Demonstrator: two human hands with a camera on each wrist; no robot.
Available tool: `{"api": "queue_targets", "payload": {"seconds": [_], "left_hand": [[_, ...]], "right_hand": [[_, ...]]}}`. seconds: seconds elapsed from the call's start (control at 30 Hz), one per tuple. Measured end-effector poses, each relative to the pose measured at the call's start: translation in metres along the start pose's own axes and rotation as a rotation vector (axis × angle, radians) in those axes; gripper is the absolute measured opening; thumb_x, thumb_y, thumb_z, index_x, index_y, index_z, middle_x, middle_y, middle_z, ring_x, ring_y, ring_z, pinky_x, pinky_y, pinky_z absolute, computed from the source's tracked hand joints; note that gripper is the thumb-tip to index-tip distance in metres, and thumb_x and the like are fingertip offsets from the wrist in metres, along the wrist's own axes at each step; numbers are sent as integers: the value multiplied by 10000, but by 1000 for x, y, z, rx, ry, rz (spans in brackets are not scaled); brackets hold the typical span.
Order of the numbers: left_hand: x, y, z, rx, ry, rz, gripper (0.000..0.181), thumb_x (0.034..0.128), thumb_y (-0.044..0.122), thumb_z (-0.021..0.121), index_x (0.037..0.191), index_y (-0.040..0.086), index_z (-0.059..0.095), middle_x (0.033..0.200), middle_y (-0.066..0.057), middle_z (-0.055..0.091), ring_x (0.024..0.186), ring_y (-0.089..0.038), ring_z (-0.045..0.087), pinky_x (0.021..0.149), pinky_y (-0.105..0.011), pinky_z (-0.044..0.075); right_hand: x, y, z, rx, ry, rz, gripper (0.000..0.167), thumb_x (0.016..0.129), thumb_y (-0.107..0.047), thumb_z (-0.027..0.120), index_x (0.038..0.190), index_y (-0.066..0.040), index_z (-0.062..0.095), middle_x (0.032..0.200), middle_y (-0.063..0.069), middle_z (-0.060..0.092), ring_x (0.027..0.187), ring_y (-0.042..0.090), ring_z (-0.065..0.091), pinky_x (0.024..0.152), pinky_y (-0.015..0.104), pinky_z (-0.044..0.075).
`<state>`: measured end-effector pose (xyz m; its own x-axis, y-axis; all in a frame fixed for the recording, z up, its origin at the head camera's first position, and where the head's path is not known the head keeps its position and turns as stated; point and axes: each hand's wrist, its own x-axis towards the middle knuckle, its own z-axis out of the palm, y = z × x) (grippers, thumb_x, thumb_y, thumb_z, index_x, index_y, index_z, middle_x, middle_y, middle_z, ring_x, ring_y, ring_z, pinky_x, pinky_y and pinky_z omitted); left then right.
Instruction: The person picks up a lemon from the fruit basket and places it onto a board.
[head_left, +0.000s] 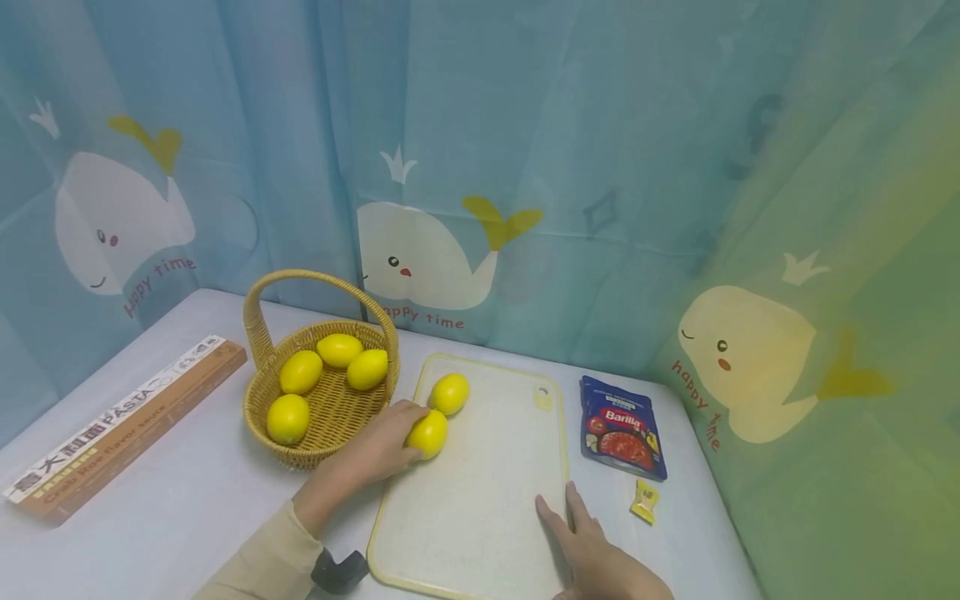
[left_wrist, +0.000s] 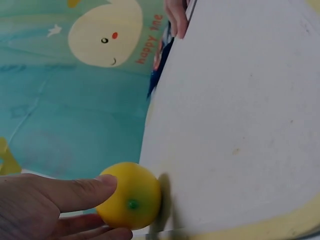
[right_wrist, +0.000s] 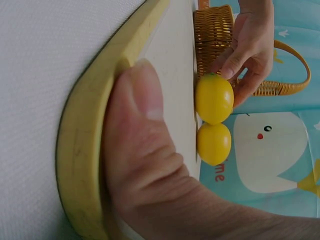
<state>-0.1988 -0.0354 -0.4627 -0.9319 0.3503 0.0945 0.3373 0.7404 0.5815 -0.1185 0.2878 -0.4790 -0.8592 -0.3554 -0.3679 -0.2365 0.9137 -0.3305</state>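
My left hand (head_left: 386, 442) holds a yellow lemon (head_left: 427, 434) between thumb and fingers, over the left part of a white cutting board (head_left: 487, 492) with a yellow rim. In the left wrist view the green stem end of this lemon (left_wrist: 132, 204) faces the camera. Just beyond it a second lemon (head_left: 450, 393) sits on the board, close against the first in the right wrist view. My right hand (head_left: 600, 558) rests at the board's right edge with its fingers extended; its thumb (right_wrist: 145, 95) lies along the yellow rim in the right wrist view.
A wicker basket (head_left: 251, 417) with a tall handle stands left of the board, with several lemons inside. Farther left lies a long pasta box (head_left: 127, 429). Right of the board are a blue Barilla sauce pouch (head_left: 622, 429) and a small yellow packet (head_left: 644, 502). Curtains (head_left: 600, 275) hang behind.
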Motion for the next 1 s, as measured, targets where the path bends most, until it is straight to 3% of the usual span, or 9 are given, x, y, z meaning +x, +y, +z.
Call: {"api": "queue_targets", "payload": {"seconds": [0.3,0.5,0.6,0.73,0.83,1.0], "left_hand": [[-2,6,-17,4,-15,43,523,800,172,739,1279,45,573,1302,-94,564,1186,-258,536,1034,-428,443],[-12,5,-47,-67,-77,137,494,846,299,700,1289,115,582,1322,-32,562,1244,-227,507,1070,-442,409],[-21,1,-67,-94,-99,157,476,864,355,675,1293,176,579,1334,16,555,1244,-189,502,1063,-433,418],[-31,-13,-93,-89,-98,178,489,863,403,665,1307,220,568,1339,57,561,1256,-175,506,1056,-430,430],[-38,-30,-110,-87,-64,184,524,844,427,677,1318,238,558,1348,56,559,1287,-211,486,1066,-460,414],[-50,-62,-128,-86,-20,117,555,822,368,719,1333,257,534,1391,-15,518,1289,-295,457,1023,-532,422]], "right_hand": [[-1,0,-1,14,11,-20,1187,545,-542,795,1497,-106,236,1503,387,40,1291,621,252,876,695,425],[0,1,-1,28,1,-14,1183,550,-526,799,1500,-108,230,1507,383,25,1299,620,236,890,698,415],[1,0,-1,23,-8,6,1186,548,-531,799,1502,-122,227,1514,371,24,1308,608,237,893,692,419],[1,0,-1,20,-4,-7,1178,554,-506,808,1502,-114,229,1509,379,24,1306,611,235,894,696,415],[1,0,-1,19,-3,-5,1173,557,-495,813,1501,-116,229,1509,378,28,1306,610,238,895,698,412],[1,-1,-2,21,-15,28,1183,545,-521,804,1501,-129,227,1517,364,30,1313,598,240,901,699,408]]}}
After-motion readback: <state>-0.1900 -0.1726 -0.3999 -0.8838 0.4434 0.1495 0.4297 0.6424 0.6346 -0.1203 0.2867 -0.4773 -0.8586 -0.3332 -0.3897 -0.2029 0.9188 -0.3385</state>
